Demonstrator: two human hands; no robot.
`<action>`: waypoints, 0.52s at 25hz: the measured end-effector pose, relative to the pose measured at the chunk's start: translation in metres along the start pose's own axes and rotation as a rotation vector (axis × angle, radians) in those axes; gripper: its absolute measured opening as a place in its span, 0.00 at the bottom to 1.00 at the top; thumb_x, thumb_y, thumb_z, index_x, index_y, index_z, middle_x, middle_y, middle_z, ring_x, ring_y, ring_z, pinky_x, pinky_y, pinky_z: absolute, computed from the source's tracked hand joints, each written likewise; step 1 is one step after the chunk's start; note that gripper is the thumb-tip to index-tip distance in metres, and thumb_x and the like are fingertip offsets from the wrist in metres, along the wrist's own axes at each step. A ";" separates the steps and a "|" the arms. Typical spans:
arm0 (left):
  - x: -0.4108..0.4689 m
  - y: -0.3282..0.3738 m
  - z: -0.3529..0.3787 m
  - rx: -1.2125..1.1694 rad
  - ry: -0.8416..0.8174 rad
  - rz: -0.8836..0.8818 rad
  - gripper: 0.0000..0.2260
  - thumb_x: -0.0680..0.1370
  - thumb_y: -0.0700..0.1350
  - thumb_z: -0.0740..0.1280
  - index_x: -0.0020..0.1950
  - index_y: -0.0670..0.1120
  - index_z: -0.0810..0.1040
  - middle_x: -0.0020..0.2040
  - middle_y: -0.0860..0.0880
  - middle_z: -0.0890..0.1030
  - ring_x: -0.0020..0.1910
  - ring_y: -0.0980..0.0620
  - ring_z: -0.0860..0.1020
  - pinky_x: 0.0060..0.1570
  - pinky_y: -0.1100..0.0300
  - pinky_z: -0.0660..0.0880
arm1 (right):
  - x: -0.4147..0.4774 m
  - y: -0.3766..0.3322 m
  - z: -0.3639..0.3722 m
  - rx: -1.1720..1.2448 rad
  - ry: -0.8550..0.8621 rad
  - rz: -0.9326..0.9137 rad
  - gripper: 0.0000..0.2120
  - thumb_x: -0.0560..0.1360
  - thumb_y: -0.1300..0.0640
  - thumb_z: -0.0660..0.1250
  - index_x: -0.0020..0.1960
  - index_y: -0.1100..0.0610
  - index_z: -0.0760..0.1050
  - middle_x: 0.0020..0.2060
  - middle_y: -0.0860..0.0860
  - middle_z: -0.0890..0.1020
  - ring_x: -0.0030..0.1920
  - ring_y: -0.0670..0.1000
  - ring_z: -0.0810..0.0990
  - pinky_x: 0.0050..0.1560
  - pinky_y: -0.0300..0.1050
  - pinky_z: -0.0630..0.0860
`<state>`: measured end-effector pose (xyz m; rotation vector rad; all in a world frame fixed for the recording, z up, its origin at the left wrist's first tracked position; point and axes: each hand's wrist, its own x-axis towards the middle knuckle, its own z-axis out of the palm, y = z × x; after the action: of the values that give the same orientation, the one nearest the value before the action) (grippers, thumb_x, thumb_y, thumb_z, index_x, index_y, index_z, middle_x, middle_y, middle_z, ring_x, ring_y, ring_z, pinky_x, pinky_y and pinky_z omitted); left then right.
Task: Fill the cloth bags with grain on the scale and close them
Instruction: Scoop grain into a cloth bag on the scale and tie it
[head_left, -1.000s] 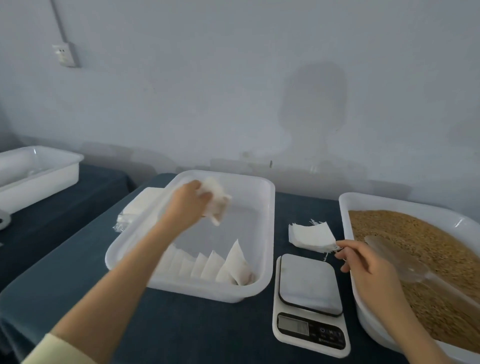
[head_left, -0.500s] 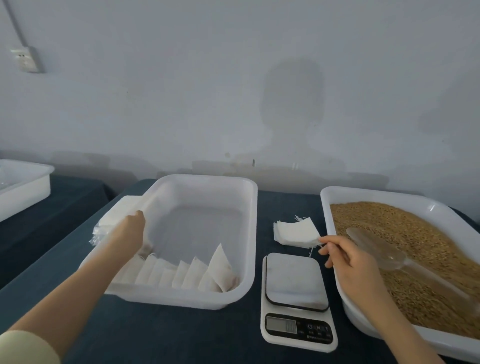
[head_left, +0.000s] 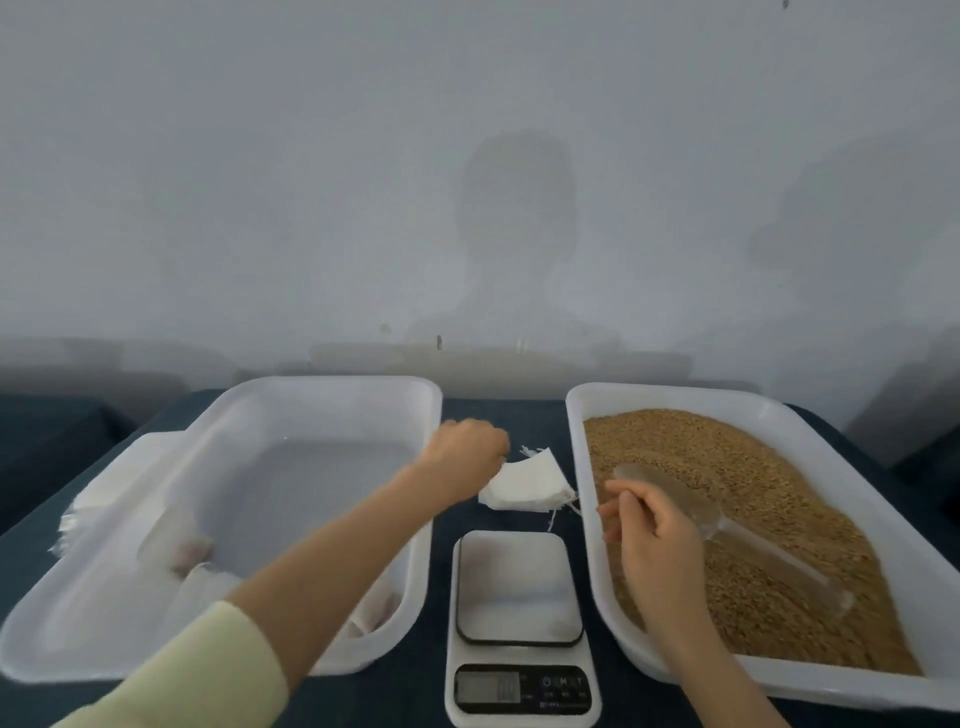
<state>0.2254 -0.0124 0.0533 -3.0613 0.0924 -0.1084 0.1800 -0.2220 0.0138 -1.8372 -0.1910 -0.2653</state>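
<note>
- The left hand (head_left: 467, 452) reached across to the stack of empty cloth bags (head_left: 524, 486) on the surface behind the scale (head_left: 517, 587). Its fingers were curled at the stack's corner, but whether they already pinched a bag could not be told.
- It seemed best to take only the top bag by its open edge and peel it off, leaving the rest undisturbed.
- The right hand (head_left: 654, 540) hung loosely curled and apparently holding nothing, just beside the clear scoop (head_left: 696, 501) lying in the grain (head_left: 753, 467). It could take the handle once a bag stood open on the scale.
</note>
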 end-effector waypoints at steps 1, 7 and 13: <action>0.016 0.010 0.007 0.022 -0.059 0.027 0.12 0.81 0.44 0.58 0.61 0.46 0.78 0.58 0.47 0.79 0.57 0.46 0.76 0.56 0.55 0.68 | 0.000 0.001 0.001 0.001 -0.001 0.015 0.08 0.79 0.59 0.60 0.48 0.50 0.77 0.36 0.47 0.81 0.35 0.45 0.78 0.35 0.39 0.73; 0.061 0.005 0.053 0.031 -0.482 0.006 0.22 0.73 0.53 0.72 0.60 0.41 0.75 0.58 0.44 0.76 0.53 0.43 0.78 0.47 0.55 0.72 | 0.003 0.005 0.001 0.021 -0.016 0.033 0.09 0.79 0.58 0.60 0.46 0.47 0.77 0.35 0.48 0.81 0.34 0.43 0.79 0.35 0.36 0.73; 0.061 0.002 0.057 0.023 -0.401 0.047 0.12 0.79 0.45 0.66 0.60 0.41 0.78 0.57 0.43 0.78 0.49 0.42 0.79 0.43 0.55 0.71 | 0.005 0.003 0.002 0.032 -0.029 0.024 0.11 0.79 0.62 0.60 0.46 0.49 0.77 0.35 0.47 0.81 0.33 0.43 0.78 0.35 0.36 0.74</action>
<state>0.2899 -0.0138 0.0001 -2.9846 0.1362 0.5001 0.1854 -0.2210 0.0123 -1.8109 -0.1921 -0.2180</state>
